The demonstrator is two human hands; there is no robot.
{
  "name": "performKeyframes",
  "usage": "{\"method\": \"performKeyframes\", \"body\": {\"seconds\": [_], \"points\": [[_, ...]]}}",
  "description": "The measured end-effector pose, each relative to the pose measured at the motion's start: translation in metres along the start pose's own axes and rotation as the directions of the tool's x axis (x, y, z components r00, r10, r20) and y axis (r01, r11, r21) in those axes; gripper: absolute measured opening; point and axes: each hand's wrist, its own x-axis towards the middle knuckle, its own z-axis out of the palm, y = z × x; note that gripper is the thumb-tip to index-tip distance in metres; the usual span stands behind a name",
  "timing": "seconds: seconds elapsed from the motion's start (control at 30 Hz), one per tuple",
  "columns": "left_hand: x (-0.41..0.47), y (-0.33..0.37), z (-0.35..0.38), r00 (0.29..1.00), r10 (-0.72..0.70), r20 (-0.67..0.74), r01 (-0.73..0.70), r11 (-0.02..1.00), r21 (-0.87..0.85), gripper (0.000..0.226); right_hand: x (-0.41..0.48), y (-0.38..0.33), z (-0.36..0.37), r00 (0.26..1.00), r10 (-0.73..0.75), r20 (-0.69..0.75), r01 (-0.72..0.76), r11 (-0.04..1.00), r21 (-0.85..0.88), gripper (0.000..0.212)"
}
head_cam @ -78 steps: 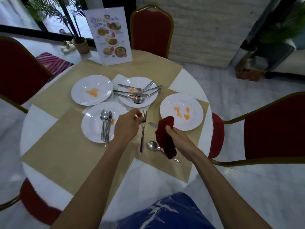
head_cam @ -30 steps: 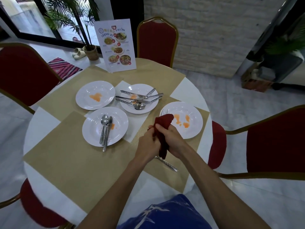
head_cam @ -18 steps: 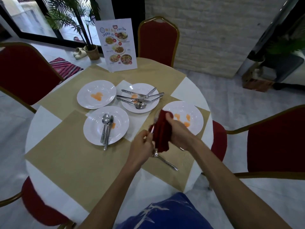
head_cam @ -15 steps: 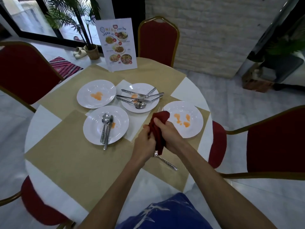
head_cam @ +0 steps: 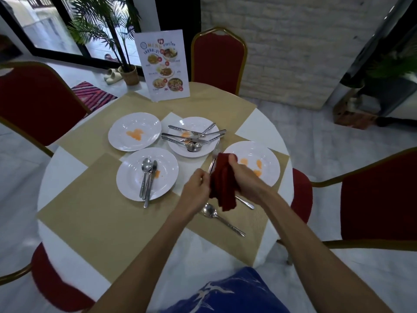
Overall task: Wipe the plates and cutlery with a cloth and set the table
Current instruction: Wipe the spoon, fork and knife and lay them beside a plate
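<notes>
- Head cam: left hand (head_cam: 195, 188) pinches the handle end of a fork (head_cam: 214, 159), tines up near the rim of the right plate (head_cam: 269, 154)
- Right hand (head_cam: 242, 177) closed round a dark red cloth (head_cam: 222, 184), cloth wrapped on the fork shaft; both held above the placemat (head_cam: 101, 213)
- Vs 2.6 s ago: fork was flat on the mat, cloth hanging free; now lifted & being rubbed, so cutlery wiping is underway
- Spoon (head_cam: 208, 210) & another handle (head_cam: 247, 203) lie on the mat under the hands
- 4 plates w/ orange smears not wiped yet; far plate (head_cam: 180, 150) holds a cutlery pile, near-left plate (head_cam: 133, 188) a spoon & knife
</notes>
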Motion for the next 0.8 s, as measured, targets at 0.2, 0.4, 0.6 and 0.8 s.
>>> {"method": "performKeyframes", "body": {"seconds": [0.2, 0.4, 0.6, 0.8], "points": [[-0.014, 0.015, 0.025, 0.997, -0.003, 0.076, 0.016, 0.984, -0.175, 0.021, 0.008, 0.018, 0.031, 0.986, -0.136, -0.100, 0.143, 0.988, 0.063, 0.054], [-0.018, 0.003, 0.011, 0.959, -0.092, 0.267, 0.140, 0.976, -0.169, 0.024, 0.011, 0.013, 0.017, 0.948, -0.116, -0.296, 0.121, 0.993, -0.002, 0.035], [0.001, 0.002, -0.003, 0.991, -0.013, 0.135, 0.002, 0.996, 0.085, 0.022, 0.012, 0.016, 0.013, 0.960, -0.035, -0.278, 0.073, 0.989, 0.126, 0.033], [-0.010, -0.013, 0.006, 0.977, -0.031, 0.211, 0.018, 0.998, 0.065, 0.021, 0.013, 0.016, 0.009, 0.938, -0.070, -0.339, 0.040, 0.995, -0.093, 0.033]]}}
